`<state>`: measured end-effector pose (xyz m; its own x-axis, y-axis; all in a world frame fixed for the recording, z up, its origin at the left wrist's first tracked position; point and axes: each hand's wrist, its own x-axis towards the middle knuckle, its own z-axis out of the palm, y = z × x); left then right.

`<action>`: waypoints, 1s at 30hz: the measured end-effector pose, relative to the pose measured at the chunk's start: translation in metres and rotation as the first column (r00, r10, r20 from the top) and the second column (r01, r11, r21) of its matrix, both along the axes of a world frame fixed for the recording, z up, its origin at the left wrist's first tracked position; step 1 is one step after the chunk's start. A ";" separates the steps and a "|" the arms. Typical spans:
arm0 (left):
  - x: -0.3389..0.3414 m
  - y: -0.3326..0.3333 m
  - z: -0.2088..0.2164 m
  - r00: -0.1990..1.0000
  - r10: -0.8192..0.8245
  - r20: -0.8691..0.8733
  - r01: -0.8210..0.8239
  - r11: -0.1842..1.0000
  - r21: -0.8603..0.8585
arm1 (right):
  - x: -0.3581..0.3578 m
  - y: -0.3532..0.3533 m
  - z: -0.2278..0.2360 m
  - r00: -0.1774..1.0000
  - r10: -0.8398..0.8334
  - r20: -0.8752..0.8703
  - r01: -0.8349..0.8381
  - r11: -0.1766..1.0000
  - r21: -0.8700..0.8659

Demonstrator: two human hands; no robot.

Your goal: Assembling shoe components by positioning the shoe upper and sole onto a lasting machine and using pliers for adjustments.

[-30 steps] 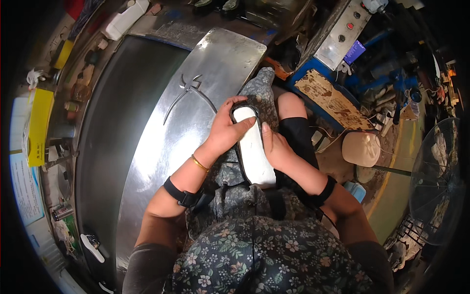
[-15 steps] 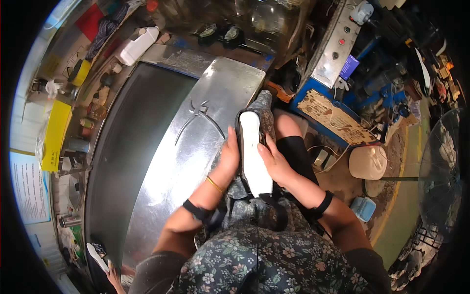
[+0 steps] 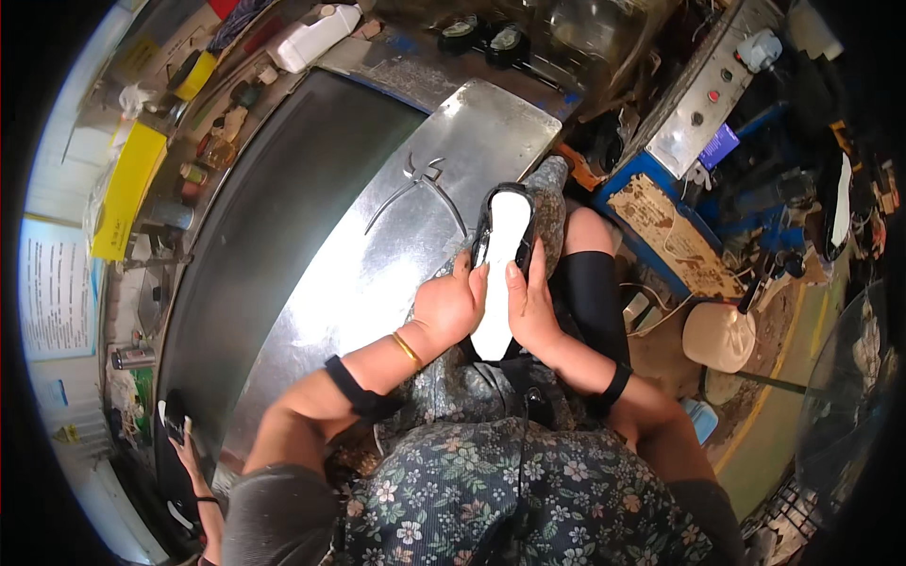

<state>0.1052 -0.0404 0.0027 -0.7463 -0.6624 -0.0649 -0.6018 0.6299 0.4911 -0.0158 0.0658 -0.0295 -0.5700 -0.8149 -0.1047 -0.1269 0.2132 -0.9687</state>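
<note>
Shoe point(image 3: 500, 257), one, pinched by left hand point(image 3: 451, 304), right hand point(image 3: 534, 313); pincers point(image 3: 424, 177), one, near.

I count one left hand point(image 3: 451, 307) and one right hand point(image 3: 534, 308) of the person point(image 3: 528, 476), with one shoe point(image 3: 511, 215) between them. One metal tabletop point(image 3: 326, 283) carries one pair of pliers point(image 3: 427, 176). The person wears two black arm bands point(image 3: 351, 385) and one gold bracelet point(image 3: 407, 348). One control panel point(image 3: 681, 146) has three round buttons point(image 3: 713, 96). I count also one white jug point(image 3: 314, 40), one beige jug point(image 3: 719, 337), one purple box point(image 3: 719, 145) and one co-worker's hand point(image 3: 184, 438).
</note>
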 end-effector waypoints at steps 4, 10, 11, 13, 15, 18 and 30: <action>-0.010 -0.025 -0.005 0.997 0.042 -0.062 -0.010 0.897 0.441 | -0.021 0.004 0.012 0.998 0.058 0.004 -0.058 0.998 0.003; -0.084 -0.072 0.034 0.995 0.075 0.059 -0.093 0.909 0.407 | -0.095 -0.055 0.029 0.876 -0.239 0.418 0.172 0.966 0.192; -0.094 -0.073 0.031 1.000 -0.018 -0.010 0.020 0.963 0.269 | -0.096 -0.070 0.026 0.939 -0.097 0.330 0.106 0.994 -0.008; -0.099 -0.073 0.021 0.994 -0.068 0.082 0.057 0.990 0.129 | -0.093 -0.081 0.020 0.886 -0.166 -0.432 0.135 0.986 -0.102; -0.098 -0.072 0.016 0.950 -0.177 0.256 0.186 0.983 -0.011 | -0.086 -0.087 0.015 0.662 -0.107 -0.742 0.253 0.963 0.087; -0.078 -0.064 0.027 0.952 -0.239 0.192 0.254 0.966 -0.056 | -0.086 -0.082 0.016 0.617 -0.157 -0.771 0.165 0.984 -0.069; 0.023 0.004 -0.007 0.848 0.497 -0.185 0.329 -0.219 0.919 | -0.115 -0.095 0.008 0.974 -0.069 0.217 0.119 0.967 -0.225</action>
<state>0.1278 -0.0364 -0.0045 -0.8774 -0.1716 -0.4481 -0.0988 -0.8493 0.5186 -0.1313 -0.0290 -0.0214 -0.6318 -0.7741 -0.0397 0.0896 -0.0221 -0.9957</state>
